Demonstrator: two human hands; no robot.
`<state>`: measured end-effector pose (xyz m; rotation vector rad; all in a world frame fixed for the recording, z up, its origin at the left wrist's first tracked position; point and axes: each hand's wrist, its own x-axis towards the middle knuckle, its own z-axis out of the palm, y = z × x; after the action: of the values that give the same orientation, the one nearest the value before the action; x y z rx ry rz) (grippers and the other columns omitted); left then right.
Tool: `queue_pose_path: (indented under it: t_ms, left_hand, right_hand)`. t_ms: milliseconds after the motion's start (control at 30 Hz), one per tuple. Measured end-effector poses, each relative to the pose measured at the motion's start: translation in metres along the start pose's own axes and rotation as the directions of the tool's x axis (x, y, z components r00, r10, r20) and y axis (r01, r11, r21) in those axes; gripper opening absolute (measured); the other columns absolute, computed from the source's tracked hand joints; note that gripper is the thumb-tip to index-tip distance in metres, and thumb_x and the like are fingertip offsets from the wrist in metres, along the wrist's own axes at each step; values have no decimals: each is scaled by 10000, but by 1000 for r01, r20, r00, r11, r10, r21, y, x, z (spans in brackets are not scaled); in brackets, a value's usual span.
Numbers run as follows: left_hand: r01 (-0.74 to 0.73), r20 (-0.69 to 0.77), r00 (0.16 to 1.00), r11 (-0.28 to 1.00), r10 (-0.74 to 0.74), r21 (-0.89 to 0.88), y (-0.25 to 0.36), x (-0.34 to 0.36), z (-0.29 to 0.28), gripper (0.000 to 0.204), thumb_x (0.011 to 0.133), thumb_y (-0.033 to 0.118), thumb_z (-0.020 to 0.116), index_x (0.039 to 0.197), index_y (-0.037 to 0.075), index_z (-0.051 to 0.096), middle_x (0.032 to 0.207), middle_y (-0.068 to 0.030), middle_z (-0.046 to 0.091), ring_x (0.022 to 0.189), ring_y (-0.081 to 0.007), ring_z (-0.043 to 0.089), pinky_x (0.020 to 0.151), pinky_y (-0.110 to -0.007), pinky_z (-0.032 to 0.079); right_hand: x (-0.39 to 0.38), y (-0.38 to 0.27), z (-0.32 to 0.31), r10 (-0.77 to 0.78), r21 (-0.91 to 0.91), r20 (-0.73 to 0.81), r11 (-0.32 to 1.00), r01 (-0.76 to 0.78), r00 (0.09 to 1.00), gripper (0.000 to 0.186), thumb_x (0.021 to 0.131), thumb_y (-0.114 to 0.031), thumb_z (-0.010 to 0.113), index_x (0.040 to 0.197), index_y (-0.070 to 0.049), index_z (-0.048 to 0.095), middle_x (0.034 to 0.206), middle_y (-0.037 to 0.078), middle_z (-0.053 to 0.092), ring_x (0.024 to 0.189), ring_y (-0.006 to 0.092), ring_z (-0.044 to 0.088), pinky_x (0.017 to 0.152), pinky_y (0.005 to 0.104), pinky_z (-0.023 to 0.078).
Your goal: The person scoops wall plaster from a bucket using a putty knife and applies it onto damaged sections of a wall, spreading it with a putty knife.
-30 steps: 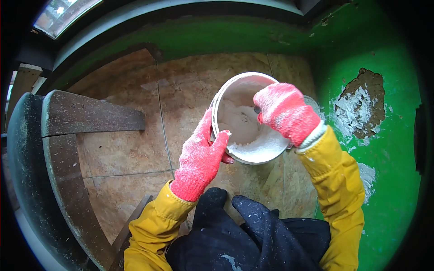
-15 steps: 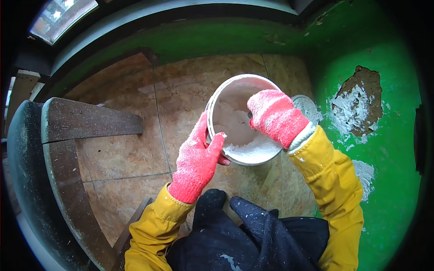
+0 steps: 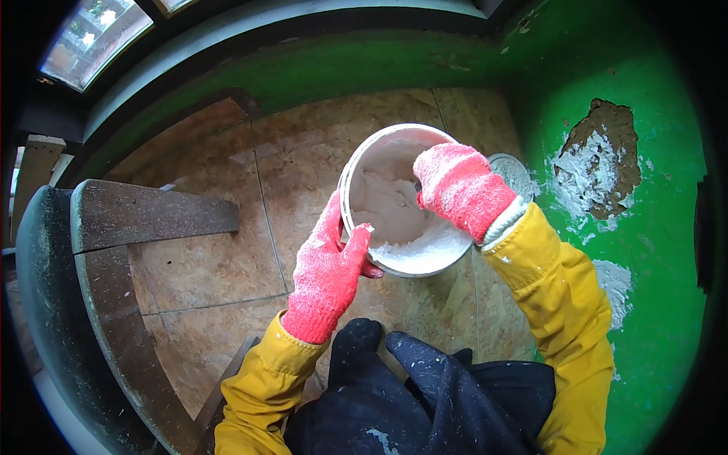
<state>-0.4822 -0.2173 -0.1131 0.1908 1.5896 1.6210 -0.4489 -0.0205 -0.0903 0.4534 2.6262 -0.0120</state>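
A white round bucket (image 3: pixel 345 199) holds pale, wet paste (image 3: pixel 390 203), with whiter paste smeared along its near wall. My left hand (image 3: pixel 327 277), in a pink glove, grips the bucket's left side, thumb by the rim and fingers round the outside. My right hand (image 3: pixel 464 189), also pink-gloved and closed in a fist, is over the right part of the bucket's mouth. A small dark bit shows at its fingers, but the thing held is mostly hidden behind the glove. Both gloves carry white residue.
To the right, a green wall (image 3: pixel 644 303) has a broken brown patch (image 3: pixel 614 144) partly covered with white paste, plus a lower white patch (image 3: pixel 613 292). A round whitish lid-like disc (image 3: pixel 513 176) lies behind my right hand. Wooden furniture (image 3: pixel 155 212) stands left on the tiled floor (image 3: pixel 216 265).
The bucket and my left hand have shifted slightly left. My right fist stays over the bucket's mouth, nearly unmoved. The view has tilted a little.
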Motion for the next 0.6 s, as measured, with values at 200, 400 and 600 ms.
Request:
queue_pose_path:
  t_ms: [200,400,600]
  left_hand:
    - [13,-10,1000,1000,-12,13,4,-4,1,509,902,77,478,1391,43,338,1162,-131,563,737,-148,626,532,-221,538]
    - [21,-4,1000,1000,-21,-8,6,-2,1,507,903,75,478,1390,48,341,1161,-134,562,734,-152,628,539,-226,541]
    - [39,-15,999,999,-39,23,9,-1,1,506,902,74,479,1389,49,343,1157,-135,565,739,-153,630,538,-224,541]
  right_hand:
    - [-4,-3,-2,12,19,21,1000,-12,1000,267,700,-279,688,874,-77,681,872,131,667,876,292,631,768,407,502]
    - [-3,-4,-3,-31,13,-18,999,31,999,255,704,-265,673,873,-74,679,856,139,663,850,298,634,754,406,506]
    - [-1,3,-12,-39,18,40,999,39,998,246,696,-260,677,858,-75,677,841,134,660,843,300,634,745,405,508]
